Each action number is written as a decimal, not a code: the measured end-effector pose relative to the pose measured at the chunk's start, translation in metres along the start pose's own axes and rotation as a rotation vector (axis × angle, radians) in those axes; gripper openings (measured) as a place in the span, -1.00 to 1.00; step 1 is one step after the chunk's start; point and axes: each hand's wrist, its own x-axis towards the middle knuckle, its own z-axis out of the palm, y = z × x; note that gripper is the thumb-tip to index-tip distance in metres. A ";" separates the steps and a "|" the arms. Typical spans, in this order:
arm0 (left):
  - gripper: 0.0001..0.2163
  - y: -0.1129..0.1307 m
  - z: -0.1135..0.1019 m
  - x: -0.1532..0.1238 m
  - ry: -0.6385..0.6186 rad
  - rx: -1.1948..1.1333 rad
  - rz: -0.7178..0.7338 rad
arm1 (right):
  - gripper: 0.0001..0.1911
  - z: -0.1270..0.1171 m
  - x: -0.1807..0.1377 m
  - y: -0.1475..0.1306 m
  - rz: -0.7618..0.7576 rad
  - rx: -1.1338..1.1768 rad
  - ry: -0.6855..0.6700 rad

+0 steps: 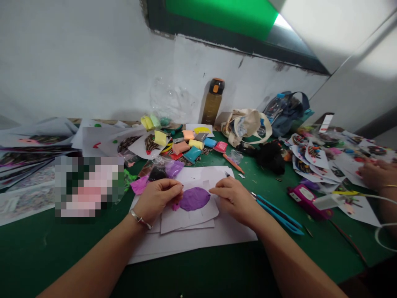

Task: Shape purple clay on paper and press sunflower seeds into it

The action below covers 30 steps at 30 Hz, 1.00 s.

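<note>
Head view: your left hand [158, 198] pinches the left edge of the purple clay [194, 198] on the paper [186, 220]; your right hand [234, 198] touches its right edge, grip unclear. Scissors [279, 213] lie just right; clay packets [192, 153] behind.

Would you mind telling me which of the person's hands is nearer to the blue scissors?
Right. The right hand lies just left of the blue scissors, close to their near end. The left hand is farther away, on the other side of the purple clay.
</note>
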 end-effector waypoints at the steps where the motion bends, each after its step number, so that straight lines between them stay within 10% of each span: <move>1: -0.69 0.000 0.000 0.000 0.001 0.002 0.001 | -0.61 0.001 0.000 -0.001 -0.001 -0.020 -0.015; 7: -0.71 0.003 0.002 -0.002 -0.008 -0.004 -0.010 | -0.66 0.004 0.001 0.000 -0.024 0.005 -0.031; 14: -0.71 0.006 0.004 -0.005 -0.004 -0.028 -0.013 | -0.69 -0.001 0.002 0.002 0.112 0.143 0.248; 30: -0.69 0.021 0.009 -0.022 -0.123 0.051 0.033 | -0.75 0.001 0.047 -0.062 0.057 0.412 0.173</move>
